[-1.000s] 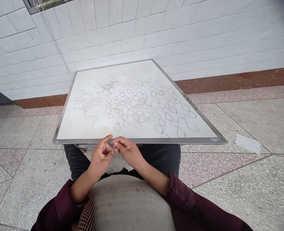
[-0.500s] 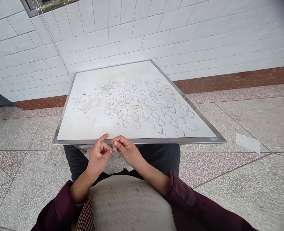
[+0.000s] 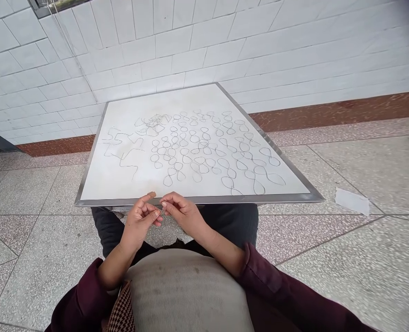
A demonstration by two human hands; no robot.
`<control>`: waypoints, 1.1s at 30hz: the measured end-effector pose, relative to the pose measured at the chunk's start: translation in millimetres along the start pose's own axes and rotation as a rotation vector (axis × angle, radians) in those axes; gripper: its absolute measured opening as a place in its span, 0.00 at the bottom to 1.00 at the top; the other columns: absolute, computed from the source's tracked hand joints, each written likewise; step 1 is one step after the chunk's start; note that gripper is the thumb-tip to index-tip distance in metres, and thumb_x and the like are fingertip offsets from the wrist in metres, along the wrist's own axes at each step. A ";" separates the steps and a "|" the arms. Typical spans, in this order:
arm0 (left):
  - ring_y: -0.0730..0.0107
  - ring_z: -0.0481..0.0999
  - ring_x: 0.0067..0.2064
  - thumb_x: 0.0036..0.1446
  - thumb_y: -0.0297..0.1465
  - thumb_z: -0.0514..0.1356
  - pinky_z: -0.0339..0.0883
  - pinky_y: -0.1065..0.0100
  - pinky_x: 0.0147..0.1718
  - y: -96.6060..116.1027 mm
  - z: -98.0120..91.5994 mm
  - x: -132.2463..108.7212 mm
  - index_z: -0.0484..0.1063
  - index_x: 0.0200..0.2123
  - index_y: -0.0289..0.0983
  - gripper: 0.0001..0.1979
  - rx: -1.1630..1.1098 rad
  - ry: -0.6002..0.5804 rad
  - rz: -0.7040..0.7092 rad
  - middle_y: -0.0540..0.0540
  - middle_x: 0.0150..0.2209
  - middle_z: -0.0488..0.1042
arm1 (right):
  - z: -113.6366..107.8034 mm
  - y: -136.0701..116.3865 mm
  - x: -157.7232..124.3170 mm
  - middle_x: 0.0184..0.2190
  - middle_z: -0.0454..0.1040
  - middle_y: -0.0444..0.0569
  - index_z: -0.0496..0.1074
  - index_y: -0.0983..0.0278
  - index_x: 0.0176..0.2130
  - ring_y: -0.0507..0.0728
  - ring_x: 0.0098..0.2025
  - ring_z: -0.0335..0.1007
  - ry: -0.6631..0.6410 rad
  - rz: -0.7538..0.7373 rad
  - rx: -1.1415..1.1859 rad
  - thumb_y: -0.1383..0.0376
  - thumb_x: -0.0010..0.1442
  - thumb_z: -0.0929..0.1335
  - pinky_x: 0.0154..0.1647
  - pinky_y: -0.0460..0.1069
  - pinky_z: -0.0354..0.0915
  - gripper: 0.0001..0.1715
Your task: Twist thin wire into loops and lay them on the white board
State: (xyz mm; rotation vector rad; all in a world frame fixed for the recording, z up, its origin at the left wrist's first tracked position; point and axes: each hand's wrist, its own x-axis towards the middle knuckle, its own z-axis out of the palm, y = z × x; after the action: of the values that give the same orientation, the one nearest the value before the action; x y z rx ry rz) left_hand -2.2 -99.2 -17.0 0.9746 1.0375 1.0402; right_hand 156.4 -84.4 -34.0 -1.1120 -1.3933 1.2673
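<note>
At the near edge of a white-topped table (image 3: 177,99), my left hand (image 3: 138,223) and my right hand (image 3: 183,214) almost meet. Each pinches with thumb and fingers. What lies between the fingertips is too small to make out. A tan wrap (image 3: 151,195) covers a raised fingertip of my left hand. Beyond my hands, several thin dark wires bent into figure-eight loops (image 3: 228,170) spread over the middle and right of the tabletop. Loose zigzag wires (image 3: 129,165) lie at the left, with a tangled heap of wires (image 3: 156,121) behind them.
A metal rim (image 3: 287,198) borders the tabletop, which stands by a white tiled wall (image 3: 177,46). My legs (image 3: 230,221) are under its near edge. A white paper strip (image 3: 352,201) lies on the speckled floor (image 3: 52,249) at the right.
My left thumb has shifted slightly up, and its fingertips have drawn a little away from the right hand's. The view has tilted slightly; the wires on the table stay as they were.
</note>
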 end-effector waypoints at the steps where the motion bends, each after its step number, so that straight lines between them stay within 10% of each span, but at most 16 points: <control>1: 0.72 0.76 0.31 0.53 0.33 0.67 0.69 0.71 0.29 -0.4 -0.3 0.1 0.67 0.56 0.37 0.26 -0.001 -0.002 -0.001 0.51 0.30 0.73 | -0.1 0.5 -0.1 0.27 0.69 0.41 0.71 0.60 0.36 0.52 0.28 0.68 0.002 -0.001 0.002 0.60 0.61 0.67 0.34 0.49 0.67 0.06; 24: 0.75 0.72 0.26 0.48 0.29 0.68 0.67 0.72 0.25 2.6 1.4 -1.2 0.69 0.52 0.36 0.26 0.026 0.051 -0.059 0.53 0.27 0.71 | -3.8 11.8 -1.3 0.34 0.76 0.46 0.76 0.58 0.39 0.54 0.35 0.70 -0.093 -0.126 -0.099 0.63 0.60 0.68 0.38 0.51 0.68 0.07; 33: 0.75 0.71 0.25 0.48 0.31 0.69 0.65 0.72 0.25 -0.2 -2.1 -0.2 0.68 0.52 0.36 0.27 0.022 0.032 -0.044 0.53 0.26 0.72 | -3.1 15.8 0.8 0.31 0.73 0.44 0.75 0.61 0.41 0.51 0.29 0.66 -0.176 0.036 0.133 0.58 0.61 0.68 0.35 0.50 0.67 0.11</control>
State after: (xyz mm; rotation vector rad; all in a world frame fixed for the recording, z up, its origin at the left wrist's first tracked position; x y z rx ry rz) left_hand -4.2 -99.2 -17.6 0.9520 1.0943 1.0125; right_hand 159.9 -82.1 -49.6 -0.9577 -1.4000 1.4904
